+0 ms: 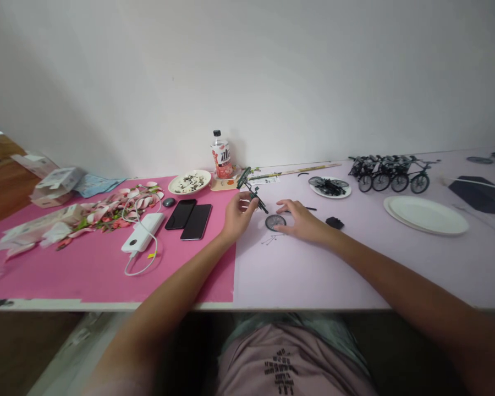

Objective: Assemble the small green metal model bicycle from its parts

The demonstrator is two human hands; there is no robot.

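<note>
My left hand is closed around a partly built dark miniature bicycle, tilted above the table, with one wheel at its upper end. Below it a loose spoked toy wheel lies flat on the pale surface. Over that wheel's right side reaches my right hand, thumb and fingers apart, the thumb at the wheel's edge; whether it presses on it I cannot tell. Thin grey parts lie just in front of the wheel. A dark rod lies behind my right hand.
Several finished toy bicycles stand at the back right. A plate of black parts and stacked white plates are nearer. Left are two phones, a power bank with cable, petals, a bowl and a bottle.
</note>
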